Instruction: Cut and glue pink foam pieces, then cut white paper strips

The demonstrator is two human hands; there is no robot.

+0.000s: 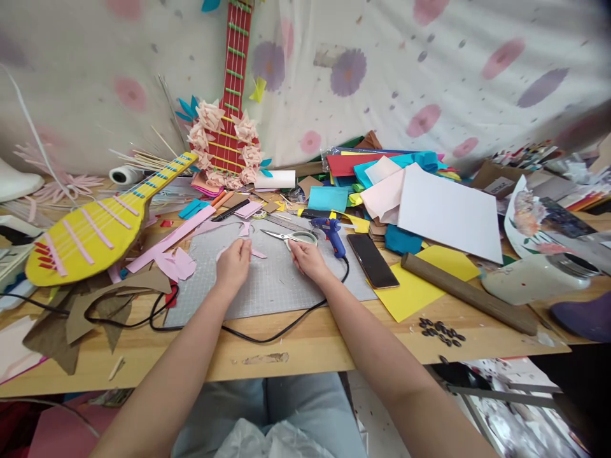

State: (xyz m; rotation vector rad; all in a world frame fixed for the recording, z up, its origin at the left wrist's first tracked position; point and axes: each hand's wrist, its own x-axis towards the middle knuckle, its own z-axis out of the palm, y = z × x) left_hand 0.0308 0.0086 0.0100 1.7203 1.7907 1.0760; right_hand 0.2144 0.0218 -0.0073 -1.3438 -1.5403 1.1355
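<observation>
Over the grey cutting mat (281, 299), my left hand (232, 270) is closed with its fingertips pinched on a small piece of pink paper (245, 228), which shows just beyond the fingers. Another pink scrap (258, 254) lies on the mat to its right. My right hand (309, 259) is closed on the handles of a pair of scissors (274, 235). Their blades point left, toward my left hand, and look slightly parted. A blue hot glue gun (330, 235) rests right beside the scissors, its black cable trailing across the mat.
A yellow paper lute-like instrument (95, 235) lies left; a red one with paper flowers (229, 140) leans on the back curtain. To the right are a phone (373, 261), a brown tube (468, 292), dark beads (442, 332), a white board (449, 210) and a jar (529, 278).
</observation>
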